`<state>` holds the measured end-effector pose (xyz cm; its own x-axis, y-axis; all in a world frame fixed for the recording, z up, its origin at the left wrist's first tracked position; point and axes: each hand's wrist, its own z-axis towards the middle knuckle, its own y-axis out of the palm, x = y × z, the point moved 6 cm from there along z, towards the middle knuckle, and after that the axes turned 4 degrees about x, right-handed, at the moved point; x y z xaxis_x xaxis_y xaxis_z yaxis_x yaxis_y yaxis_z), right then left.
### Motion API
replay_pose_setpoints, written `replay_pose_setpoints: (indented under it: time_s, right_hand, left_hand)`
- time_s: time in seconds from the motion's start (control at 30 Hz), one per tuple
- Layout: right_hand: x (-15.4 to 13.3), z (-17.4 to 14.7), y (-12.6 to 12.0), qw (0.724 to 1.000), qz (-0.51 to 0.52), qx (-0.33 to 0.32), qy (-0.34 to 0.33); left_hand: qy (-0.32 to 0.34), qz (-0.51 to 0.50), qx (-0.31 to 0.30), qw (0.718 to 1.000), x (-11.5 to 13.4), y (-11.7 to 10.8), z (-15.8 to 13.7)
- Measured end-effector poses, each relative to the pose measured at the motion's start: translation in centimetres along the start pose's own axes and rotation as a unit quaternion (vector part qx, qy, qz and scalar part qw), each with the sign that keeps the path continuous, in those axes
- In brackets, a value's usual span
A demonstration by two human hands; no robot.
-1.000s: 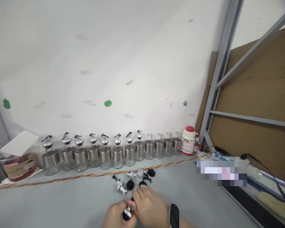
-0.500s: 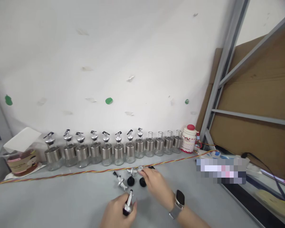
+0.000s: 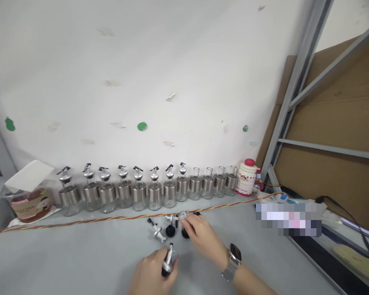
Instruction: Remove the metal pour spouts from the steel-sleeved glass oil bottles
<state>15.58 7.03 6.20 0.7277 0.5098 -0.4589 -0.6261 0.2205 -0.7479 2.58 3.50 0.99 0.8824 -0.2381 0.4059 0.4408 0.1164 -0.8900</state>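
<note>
My left hand (image 3: 152, 272), at the bottom middle, is closed around a silver pourer spout (image 3: 168, 262) with a black stopper end; its narrow tip points up. My right hand (image 3: 199, 231), wearing a watch, reaches in from the right with thumb and forefinger pinched on a silver pourer top (image 3: 183, 215); its lower part is hidden. Just left of those fingers lie another pourer top (image 3: 171, 218) and a round black stopper (image 3: 170, 231). A further pourer spout (image 3: 156, 231) lies tilted on the grey table. A second black stopper (image 3: 185, 233) is partly behind my right hand.
Glass bottles with steel bands (image 3: 139, 190) line the wall; those on the right have bare necks. A twisted red-yellow wire (image 3: 110, 220) runs in front. A tissue pack (image 3: 30, 205) stands left. A cream jar with red lid (image 3: 247, 178), a cable and flat items are right.
The view has shifted slightly. Both hands keep nearly the same places, with the left still around its pourer spout and the right still at the silver top.
</note>
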Motion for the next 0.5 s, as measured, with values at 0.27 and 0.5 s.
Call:
replay_pose_setpoints:
  time_s: [0.27,0.5]
  right_hand:
    - [-2.6,-1.7,2.3,0.989,0.106,-0.099,0.007]
    - [-1.4,-1.9,3.9,0.975,0.180,-0.113,0.068]
  left_hand:
    - [-0.071,-0.079,-0.053,0.993,-0.8,-0.2,0.1]
    - [-0.063,-0.102,-0.068,0.990,-0.9,0.5,0.3]
